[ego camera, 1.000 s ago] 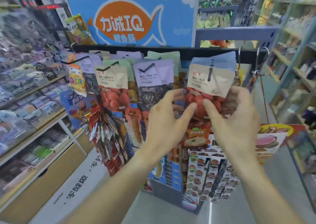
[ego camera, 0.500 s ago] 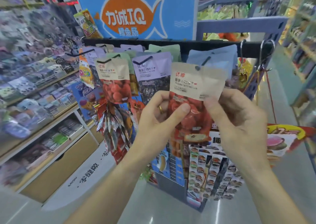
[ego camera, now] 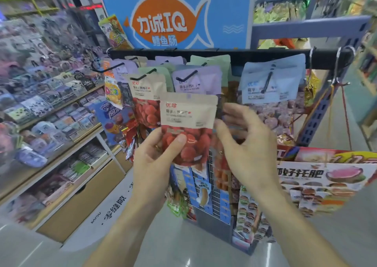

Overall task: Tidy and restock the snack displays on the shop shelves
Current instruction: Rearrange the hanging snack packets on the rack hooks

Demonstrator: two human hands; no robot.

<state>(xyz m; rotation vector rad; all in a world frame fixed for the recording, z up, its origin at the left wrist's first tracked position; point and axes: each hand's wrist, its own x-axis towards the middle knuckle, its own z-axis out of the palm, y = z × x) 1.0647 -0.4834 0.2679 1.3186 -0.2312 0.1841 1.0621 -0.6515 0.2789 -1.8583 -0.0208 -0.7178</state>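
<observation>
**Red-fruit pouch off its peg**

Shop aisle, peg rack (ego camera: 224,55) ahead. Left hand (ego camera: 155,164) pinches a beige red-fruit pouch (ego camera: 187,124) near the rack's middle, below the hooks. Right hand (ego camera: 246,148), fingers loosely spread, holds nothing. Best to line the pouch's hang-hole squarely with the matching hook (ego camera: 142,75) at upper left.

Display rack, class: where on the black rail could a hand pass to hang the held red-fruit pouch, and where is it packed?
Free: the gap between the purple pouch and the pale blue pouch. Packed: the rail's left half, where pouches overlap on their hooks.
</observation>
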